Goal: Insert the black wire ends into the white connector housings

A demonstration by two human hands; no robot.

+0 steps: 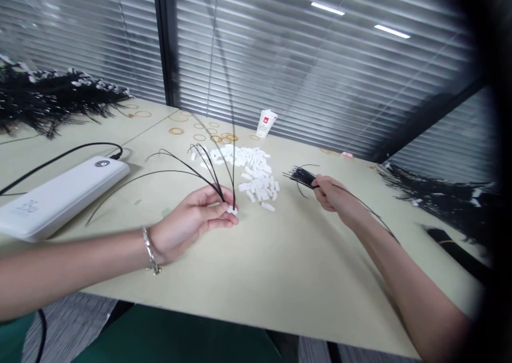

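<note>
My left hand [200,216] pinches a small white plastic connector [232,210] between thumb and fingers. Several thin black wires [218,184] rise from it and fan out to the left and upward. To the right, my right hand [330,192] is closed around a bundle of black wires [302,176], whose loose ends point left. One long wire trails back from that hand along the forearm. Between the two hands, a pile of small white plastic pieces [260,179] lies on the table [256,277].
A white power bank [68,192] with a black cable lies at the left. Behind the pile are yellow rubber bands [224,138] and a paper cup [266,124]. Heaps of black wires with white ends sit at the far left [52,96] and right [436,197]. A banded black bundle [456,251] lies right.
</note>
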